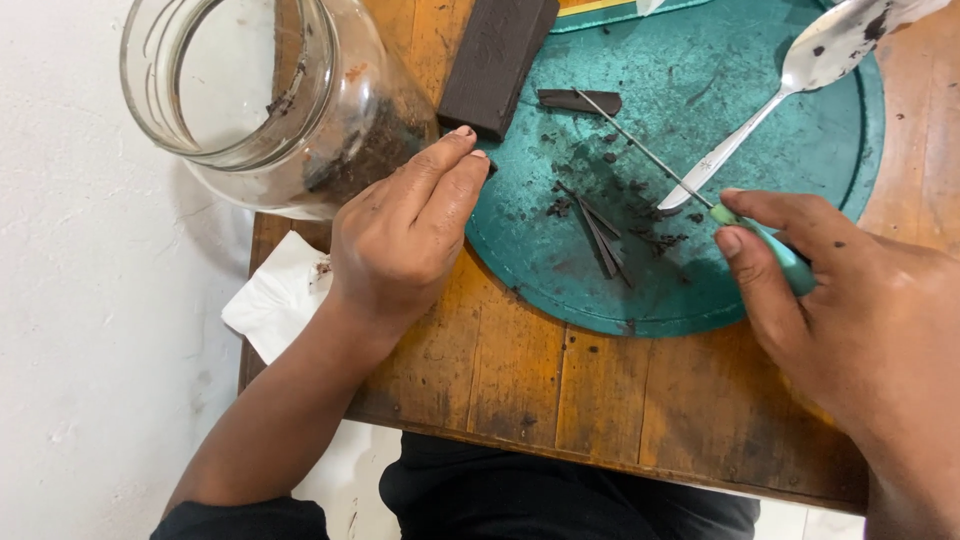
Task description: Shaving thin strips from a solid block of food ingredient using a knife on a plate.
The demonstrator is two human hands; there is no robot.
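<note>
My right hand (850,320) grips a green-handled knife (770,250); its thin blade lies edge-on across a round teal cutting board (800,150), tip near a dark chocolate piece (580,100). Thin chocolate slivers (600,235) and crumbs lie mid-board. A large dark chocolate block (495,60) rests at the board's upper left edge. My left hand (405,240) lies fingers together on the board's left rim, fingertips close to the block, holding nothing. A metal spoon (790,90) rests on the board, its handle touching the blade.
A clear glass jar (260,100) with dark residue lies tilted at the wooden table's (560,380) left corner. A white paper napkin (280,295) hangs off the left edge. The table's front edge is near my lap.
</note>
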